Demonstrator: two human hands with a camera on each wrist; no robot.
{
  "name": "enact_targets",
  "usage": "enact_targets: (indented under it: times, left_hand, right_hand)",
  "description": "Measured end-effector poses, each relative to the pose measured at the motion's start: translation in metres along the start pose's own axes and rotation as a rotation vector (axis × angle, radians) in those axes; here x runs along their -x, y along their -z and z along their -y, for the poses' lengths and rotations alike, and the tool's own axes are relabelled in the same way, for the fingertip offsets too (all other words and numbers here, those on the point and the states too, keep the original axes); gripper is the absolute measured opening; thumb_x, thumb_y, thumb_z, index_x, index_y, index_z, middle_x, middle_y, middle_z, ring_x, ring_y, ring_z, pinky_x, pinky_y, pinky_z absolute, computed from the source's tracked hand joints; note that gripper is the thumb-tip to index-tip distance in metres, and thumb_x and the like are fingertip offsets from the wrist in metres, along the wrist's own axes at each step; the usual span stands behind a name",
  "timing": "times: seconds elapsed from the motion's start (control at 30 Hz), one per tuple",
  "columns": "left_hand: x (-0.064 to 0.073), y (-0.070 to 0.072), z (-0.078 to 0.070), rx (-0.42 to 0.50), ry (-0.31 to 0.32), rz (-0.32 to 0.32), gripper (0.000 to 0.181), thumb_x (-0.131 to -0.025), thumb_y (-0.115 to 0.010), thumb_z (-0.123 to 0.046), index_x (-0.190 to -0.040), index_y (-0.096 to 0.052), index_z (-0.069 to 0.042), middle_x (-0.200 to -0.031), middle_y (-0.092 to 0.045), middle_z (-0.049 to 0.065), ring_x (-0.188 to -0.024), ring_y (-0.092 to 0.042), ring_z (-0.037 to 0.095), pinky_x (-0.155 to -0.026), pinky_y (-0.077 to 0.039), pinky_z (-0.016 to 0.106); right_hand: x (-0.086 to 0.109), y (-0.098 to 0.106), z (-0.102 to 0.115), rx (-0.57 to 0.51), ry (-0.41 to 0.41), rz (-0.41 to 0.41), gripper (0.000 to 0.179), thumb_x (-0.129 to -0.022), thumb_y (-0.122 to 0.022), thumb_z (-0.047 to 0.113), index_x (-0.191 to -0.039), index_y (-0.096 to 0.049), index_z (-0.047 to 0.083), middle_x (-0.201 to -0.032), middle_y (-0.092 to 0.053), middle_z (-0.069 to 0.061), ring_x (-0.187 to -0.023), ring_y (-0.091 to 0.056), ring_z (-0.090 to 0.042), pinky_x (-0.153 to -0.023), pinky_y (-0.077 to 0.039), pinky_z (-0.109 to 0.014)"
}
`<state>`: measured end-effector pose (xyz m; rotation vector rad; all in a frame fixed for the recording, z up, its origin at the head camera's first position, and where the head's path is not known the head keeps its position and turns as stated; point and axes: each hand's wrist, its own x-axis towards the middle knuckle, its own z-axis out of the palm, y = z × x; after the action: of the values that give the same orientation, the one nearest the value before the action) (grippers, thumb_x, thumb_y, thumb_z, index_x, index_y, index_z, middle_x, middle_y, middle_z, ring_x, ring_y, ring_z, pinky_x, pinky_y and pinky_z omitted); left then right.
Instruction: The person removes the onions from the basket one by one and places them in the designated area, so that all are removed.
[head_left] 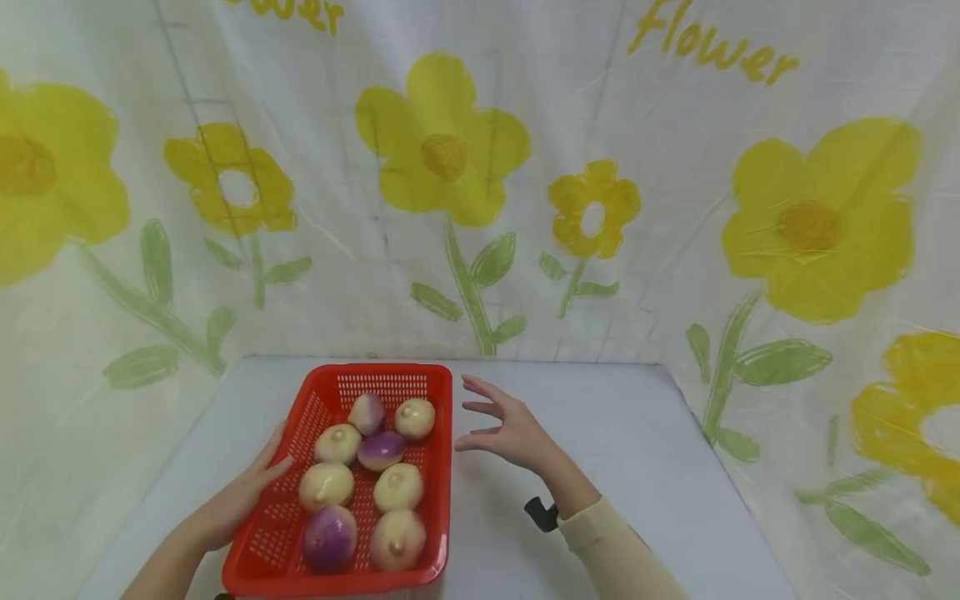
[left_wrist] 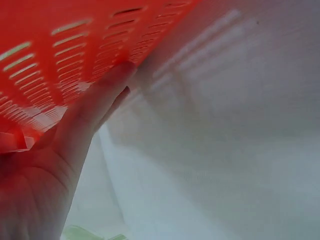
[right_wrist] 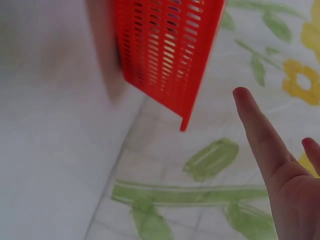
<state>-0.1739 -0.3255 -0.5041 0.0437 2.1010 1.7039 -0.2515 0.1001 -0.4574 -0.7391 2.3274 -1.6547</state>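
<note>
A red perforated plastic basket stands on the left part of the white table, with several purple-and-cream turnips lying in it. Against the basket's left side rests my left hand, its thumb by the rim. In the left wrist view, straight fingers lie along the outside of the slotted wall. My right hand hovers just off the basket's right side, fingers spread and holding nothing. The right wrist view shows a gap between its fingers and the basket.
The white tabletop extends to the right of the basket. A pale curtain printed with yellow flowers hangs behind the table and along both sides. A small black device sits at the right wrist.
</note>
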Motion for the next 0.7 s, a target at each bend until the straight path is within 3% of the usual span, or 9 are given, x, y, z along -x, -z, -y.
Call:
enact_targets:
  times: [0.07,0.17,0.47,0.6,0.7]
  left_hand:
    - [0.0,0.001,0.0,0.025,0.008,0.011,0.066,-0.111,-0.028,-0.043,-0.156,0.02,-0.045,-0.167,0.022,0.016,-0.126,-0.057,0.039,-0.09,-0.057,0.054]
    - [-0.001,0.002,-0.001,0.046,0.007,0.029,0.066,-0.111,-0.028,-0.042,-0.156,0.02,-0.046,-0.167,0.019,0.02,-0.118,-0.063,0.032,-0.089,-0.056,0.055]
    - [0.0,0.0,0.001,0.064,-0.017,0.035,0.064,-0.111,-0.025,-0.041,-0.157,0.02,-0.044,-0.166,0.021,0.02,-0.124,-0.058,0.034,-0.091,-0.056,0.055]
    - [0.002,0.0,0.001,0.066,-0.039,0.05,0.062,-0.112,-0.021,-0.041,-0.156,0.022,-0.042,-0.165,0.018,0.025,-0.127,-0.055,0.033,-0.092,-0.055,0.054]
    - [0.003,0.0,0.001,0.083,-0.038,0.061,0.062,-0.112,-0.021,-0.039,-0.156,0.022,-0.042,-0.165,0.017,0.025,-0.126,-0.056,0.032,-0.093,-0.055,0.055]
  right_hand:
    - [-0.009,-0.005,-0.001,-0.011,-0.013,0.011,0.087,-0.078,-0.089,0.031,-0.151,-0.041,0.042,-0.157,-0.045,-0.002,-0.134,-0.054,-0.034,-0.084,-0.061,-0.039]
    - [-0.02,-0.013,-0.001,-0.011,-0.037,0.033,0.088,-0.078,-0.088,0.037,-0.151,-0.041,0.042,-0.157,-0.044,-0.007,-0.134,-0.053,-0.037,-0.083,-0.061,-0.041]
    - [-0.033,-0.041,0.003,0.073,-0.071,0.128,0.089,-0.076,-0.088,0.041,-0.153,-0.043,0.032,-0.155,-0.048,-0.003,-0.131,-0.057,-0.031,-0.088,-0.059,-0.037]
    - [-0.039,-0.055,0.008,0.177,-0.066,0.167,0.089,-0.077,-0.087,0.042,-0.153,-0.043,0.033,-0.153,-0.05,-0.005,-0.131,-0.055,-0.028,-0.093,-0.057,-0.038]
    - [-0.041,-0.063,0.011,0.256,-0.073,0.2,0.088,-0.076,-0.088,0.044,-0.152,-0.043,0.036,-0.153,-0.05,0.001,-0.13,-0.056,-0.024,-0.099,-0.054,-0.041]
